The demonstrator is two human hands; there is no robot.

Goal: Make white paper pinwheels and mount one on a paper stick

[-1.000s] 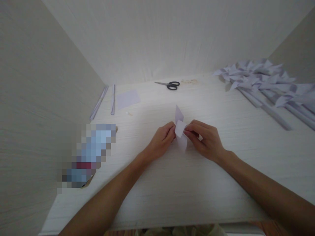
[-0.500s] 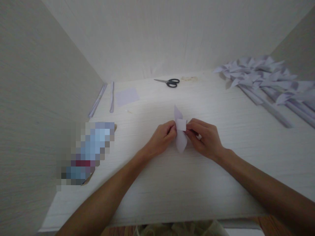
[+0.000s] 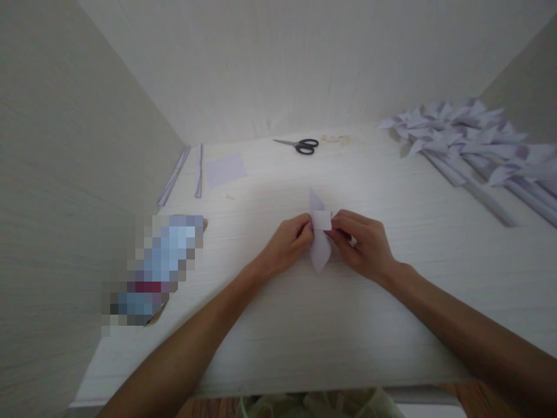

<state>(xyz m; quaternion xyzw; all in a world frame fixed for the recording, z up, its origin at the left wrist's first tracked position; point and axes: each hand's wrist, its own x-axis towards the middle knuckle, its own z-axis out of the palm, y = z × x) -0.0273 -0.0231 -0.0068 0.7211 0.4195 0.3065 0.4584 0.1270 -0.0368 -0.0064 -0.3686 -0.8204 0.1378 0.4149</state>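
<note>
A white paper pinwheel (image 3: 321, 251) is held up off the middle of the table, with one pointed blade upward and another downward. A squarish paper flap lies across its centre. On its left side my left hand (image 3: 287, 241) is closed, thumb and curled fingers pinching the paper. From the right, my right hand (image 3: 363, 241) pinches the edge of the flap between thumb and fingertips. Whatever lies behind the flap is hidden.
Black-handled scissors (image 3: 300, 145) lie at the back wall. A paper sheet (image 3: 226, 170) and rolled paper sticks (image 3: 199, 171) are back left. A blurred-out object (image 3: 163, 264) rests at left. Several paper pinwheels on sticks (image 3: 461, 130) are piled at right.
Almost nothing differs. The flap at the pinwheel's centre is drawn very slightly to the right by my right fingers; both hands keep their grip.
</note>
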